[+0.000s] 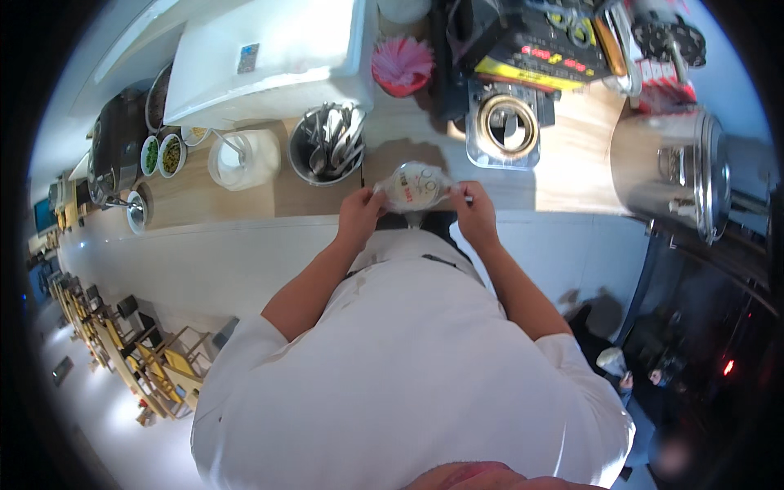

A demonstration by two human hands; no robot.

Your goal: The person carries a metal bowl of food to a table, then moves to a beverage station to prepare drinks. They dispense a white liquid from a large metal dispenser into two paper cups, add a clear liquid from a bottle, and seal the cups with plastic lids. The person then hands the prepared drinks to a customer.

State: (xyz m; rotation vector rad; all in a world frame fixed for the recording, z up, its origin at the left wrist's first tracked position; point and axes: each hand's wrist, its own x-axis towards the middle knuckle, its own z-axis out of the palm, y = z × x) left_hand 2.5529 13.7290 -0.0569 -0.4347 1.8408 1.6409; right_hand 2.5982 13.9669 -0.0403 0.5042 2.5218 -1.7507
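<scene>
My left hand (361,211) and my right hand (476,211) pinch opposite sides of a thin clear plastic bag (450,188) in front of my waist, at the counter's near edge. Inside the bag is a round cup with a printed top (411,187) that bears writing and drawings. The bag lies wrinkled around the cup, and most of the cup's side is hidden beneath its top. Just beyond my left hand stands a steel pot (300,162) packed with metal spoons. A sealing machine's cup holder with a brass-coloured ring (487,131) sits past my right hand.
Behind the holder rises a black and yellow cup-sealing machine (520,70). A steel urn (649,162) stands right. Leftward are a plastic jug (263,159), small bowls of chopped food (173,156) and a large white bin (269,92). A red container (401,86) holds pink plastic.
</scene>
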